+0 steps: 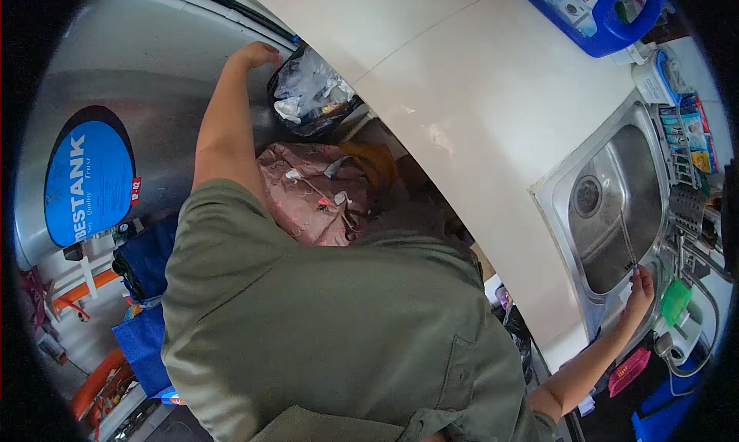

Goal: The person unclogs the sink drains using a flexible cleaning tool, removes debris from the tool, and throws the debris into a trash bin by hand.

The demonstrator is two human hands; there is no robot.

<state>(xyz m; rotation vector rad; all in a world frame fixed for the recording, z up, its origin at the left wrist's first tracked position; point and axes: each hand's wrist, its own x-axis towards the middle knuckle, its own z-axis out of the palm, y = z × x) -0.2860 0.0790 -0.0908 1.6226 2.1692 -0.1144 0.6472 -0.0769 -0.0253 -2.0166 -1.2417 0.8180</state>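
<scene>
My left hand (258,55) reaches over the edge of a black trash bag (312,88), its fingers loosely bent and nothing visible in them. Crumpled clear plastic and other rubbish lie in the bag. On the other side, my right hand (640,288) is at the near end of a steel sink (616,153), fingers pinched on a thin, cord-like strip (627,238). That strip runs down into the basin toward the drain (588,196). Its exact kind is too small to make out.
A white counter (462,126) lies between the bag and the sink. A blue detergent jug (596,11) stands at its far end. Beside the sink are a faucet (704,259), a green sponge (676,302) and a pink brush (630,371). A large steel tank (169,80) borders my left.
</scene>
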